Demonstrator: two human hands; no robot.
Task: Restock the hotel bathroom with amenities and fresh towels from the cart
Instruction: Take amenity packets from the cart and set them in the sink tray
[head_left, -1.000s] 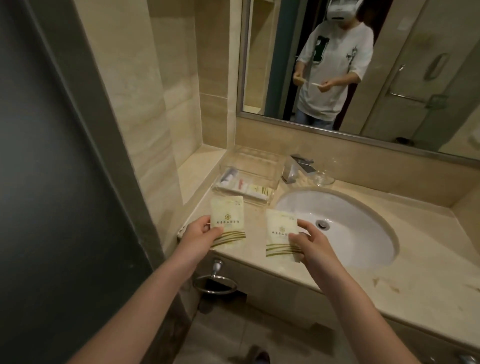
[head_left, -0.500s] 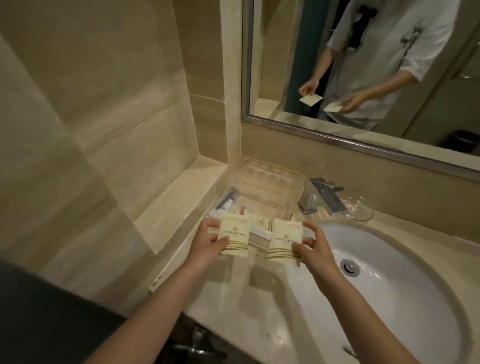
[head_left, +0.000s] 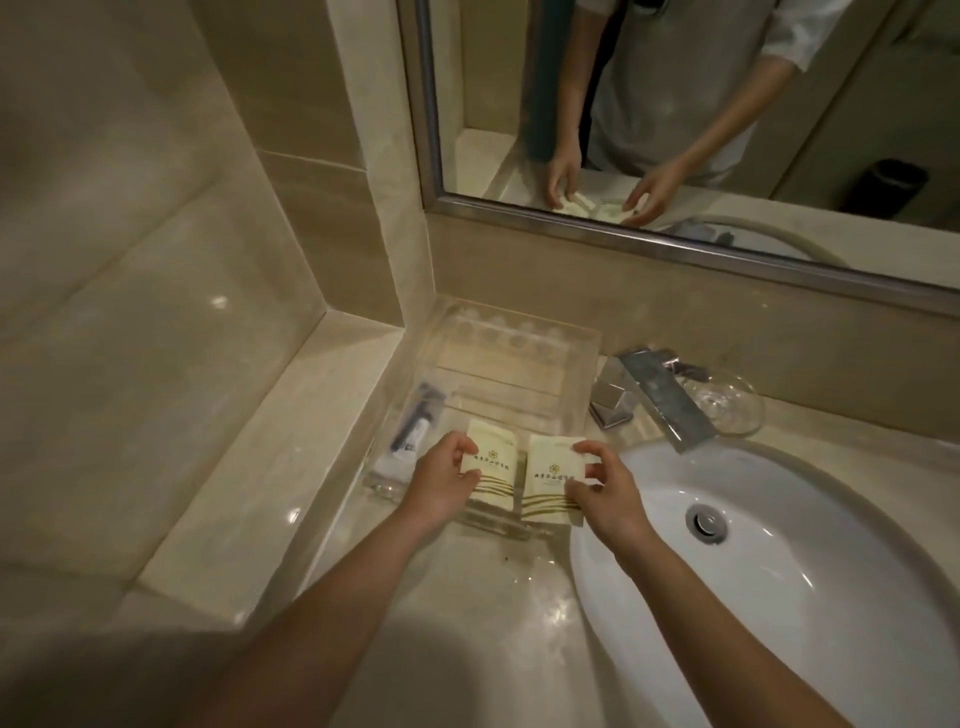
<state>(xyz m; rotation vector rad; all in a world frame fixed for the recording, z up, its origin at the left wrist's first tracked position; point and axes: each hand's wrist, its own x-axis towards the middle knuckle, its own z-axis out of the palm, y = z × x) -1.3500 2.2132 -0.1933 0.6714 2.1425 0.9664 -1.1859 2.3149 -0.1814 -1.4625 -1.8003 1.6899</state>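
Left hand (head_left: 447, 480) pinches the left sachet (head_left: 496, 465), right hand (head_left: 605, 491) the right sachet (head_left: 550, 475) — both lowered since a moment ago to the clear tray (head_left: 519, 364); only release remains.

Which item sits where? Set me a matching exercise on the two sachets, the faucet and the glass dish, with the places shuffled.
Things:
1. left sachet
2. right sachet
3. faucet
4. glass dish

Places:
A. just right of the faucet
B. pinched by the right hand
C. behind the basin, spout reaching over it
D. held by the left hand, over the clear tray

Pairs: 1-D, 2-B, 3-C, 4-A.
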